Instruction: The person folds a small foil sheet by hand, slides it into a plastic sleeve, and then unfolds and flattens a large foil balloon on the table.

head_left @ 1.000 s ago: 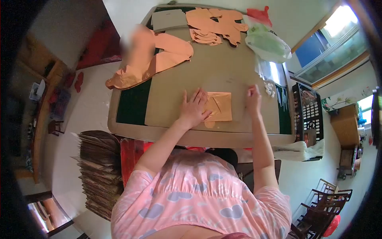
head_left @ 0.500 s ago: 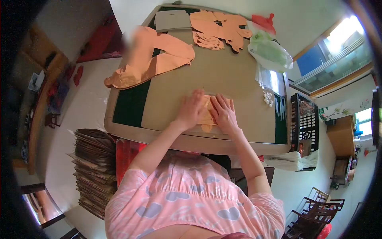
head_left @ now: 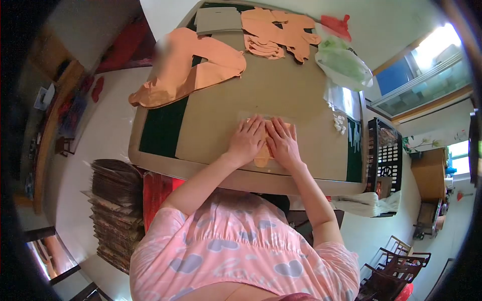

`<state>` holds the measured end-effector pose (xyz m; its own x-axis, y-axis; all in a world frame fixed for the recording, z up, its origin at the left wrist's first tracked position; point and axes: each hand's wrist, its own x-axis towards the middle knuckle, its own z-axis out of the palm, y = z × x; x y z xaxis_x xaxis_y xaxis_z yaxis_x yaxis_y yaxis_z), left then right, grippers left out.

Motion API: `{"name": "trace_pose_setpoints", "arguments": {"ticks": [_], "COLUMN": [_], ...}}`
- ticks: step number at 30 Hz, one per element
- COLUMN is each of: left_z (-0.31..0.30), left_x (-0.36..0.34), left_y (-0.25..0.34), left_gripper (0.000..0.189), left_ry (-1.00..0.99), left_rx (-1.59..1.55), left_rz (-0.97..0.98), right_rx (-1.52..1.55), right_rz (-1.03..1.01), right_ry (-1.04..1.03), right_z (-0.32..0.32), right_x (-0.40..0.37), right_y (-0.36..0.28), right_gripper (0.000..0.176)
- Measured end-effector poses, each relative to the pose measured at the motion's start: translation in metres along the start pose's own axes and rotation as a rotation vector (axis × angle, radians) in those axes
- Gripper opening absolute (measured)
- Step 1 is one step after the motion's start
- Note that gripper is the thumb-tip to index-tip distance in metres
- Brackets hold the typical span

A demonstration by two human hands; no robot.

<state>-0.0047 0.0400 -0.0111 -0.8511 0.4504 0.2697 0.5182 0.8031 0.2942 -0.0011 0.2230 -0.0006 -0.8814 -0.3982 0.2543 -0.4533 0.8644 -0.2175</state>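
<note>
Both of my hands lie flat, side by side, on a small folded orange paper piece (head_left: 262, 159) near the front edge of the table (head_left: 211, 170). My left hand (head_left: 247, 139) presses its left half with the fingers spread. My right hand (head_left: 282, 143) covers its right half. Most of the paper is hidden under my palms; only a rounded tab shows between my wrists and a strip past my right fingers.
Large orange paper cutouts (head_left: 191, 65) lie at the table's far left, more orange shapes (head_left: 273, 32) at the far middle with a grey sheet (head_left: 218, 20). A green plastic bag (head_left: 344, 62) and small white pieces (head_left: 340, 122) sit on the right. A stack of sheets (head_left: 118, 210) stands left of me.
My right hand came back from the white pieces at the right and settled on the orange paper beside my left hand. Both hands now press it flat.
</note>
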Motion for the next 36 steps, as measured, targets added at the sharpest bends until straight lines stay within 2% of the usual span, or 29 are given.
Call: {"name": "trace_pose_setpoints", "arguments": {"ticks": [2, 5, 8, 14, 20, 23, 26, 29, 32, 35, 36], "left_z": [0.008, 0.016, 0.007, -0.002, -0.003, 0.004, 0.006, 0.007, 0.002, 0.007, 0.008], "left_x": [-0.002, -0.004, -0.005, -0.002, -0.002, 0.000, -0.001, 0.001, -0.001, -0.001, -0.001], "left_y": [-0.004, -0.006, -0.002, 0.000, 0.001, -0.007, -0.009, -0.013, -0.011, -0.014, -0.013], "left_gripper": [0.060, 0.067, 0.069, 0.071, 0.066, 0.067, 0.064, 0.060, 0.062, 0.067, 0.068], "left_ry": [-0.028, -0.032, -0.041, -0.141, -0.020, 0.131, -0.149, -0.163, -0.145, -0.140, -0.143], "left_rx": [-0.044, -0.077, 0.072, 0.095, 0.134, 0.208, 0.037, -0.017, 0.014, -0.025, -0.035], "left_rz": [-0.011, -0.009, 0.006, -0.027, 0.032, 0.265, 0.220, 0.214, 0.230, 0.238, 0.234], "right_rx": [-0.054, -0.058, -0.045, -0.073, -0.077, -0.107, -0.139, -0.086, 0.161, 0.181, 0.152], "right_rz": [0.107, 0.123, 0.139, 0.122, 0.114, 0.121, 0.137, 0.155, 0.147, -0.060, -0.048], "right_ry": [-0.002, -0.015, -0.018, 0.011, 0.047, 0.035, -0.024, -0.015, 0.248, 0.228, 0.189], "right_z": [-0.001, -0.006, -0.008, -0.002, 0.004, 0.007, 0.005, 0.003, -0.009, -0.034, -0.033], "right_x": [-0.005, -0.009, -0.009, -0.012, -0.014, -0.014, -0.013, -0.012, -0.018, -0.059, -0.074], "right_y": [0.001, 0.000, -0.003, 0.001, 0.004, 0.005, 0.004, 0.004, -0.003, -0.011, -0.016], "right_gripper": [0.050, 0.050, 0.050, 0.049, 0.049, 0.049, 0.052, 0.048, 0.042, 0.036, 0.035]}}
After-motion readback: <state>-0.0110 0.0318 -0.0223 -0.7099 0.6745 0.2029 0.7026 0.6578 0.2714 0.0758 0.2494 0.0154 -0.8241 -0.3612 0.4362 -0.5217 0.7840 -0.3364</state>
